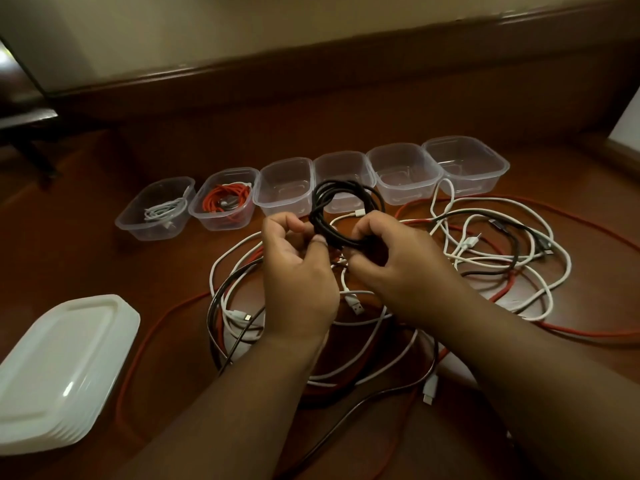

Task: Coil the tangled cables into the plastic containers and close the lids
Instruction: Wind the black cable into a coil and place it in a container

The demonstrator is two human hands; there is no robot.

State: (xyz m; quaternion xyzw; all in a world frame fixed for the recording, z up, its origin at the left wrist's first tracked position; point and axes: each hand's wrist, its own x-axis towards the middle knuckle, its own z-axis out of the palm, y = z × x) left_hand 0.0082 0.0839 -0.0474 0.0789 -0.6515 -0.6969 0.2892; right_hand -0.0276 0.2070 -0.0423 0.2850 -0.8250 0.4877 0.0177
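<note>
- Both hands hold a black coil (341, 211) in the air over the middle of the floor (173, 265), in front of the row of tubs.
- The left hand (298, 271) has its fingers curled, thumb and fingertips pinching the coil's lower left side.
- The right hand (391, 258) has its fingers curled round the coil's lower right part, with the loops passing under the bent fingers.
- The coil stands roughly upright, several loops together, its top overlapping the view of the third and fourth tubs.
- Six clear tubs stand side by side in a row toward the far edge of the floor, near the wooden skirting (311, 81), all without lids.
- The first tub (156, 211), at the left end, holds a coiled white cable (166, 209).
- The second tub (223, 199) holds a coiled red cable (225, 199).
- The third tub (284, 188), fourth tub (343, 168), fifth tub (403, 173) and sixth tub (465, 164) show no cable inside.
- A tangle (485, 258) of white, red and black cables lies on the floor under and to the right of the hands, reaching toward the near edge.
- A white USB plug (358, 308) lies between the wrists.
- A stack of white lids (59, 372) lies at the near left corner, well apart from the tubs.
</note>
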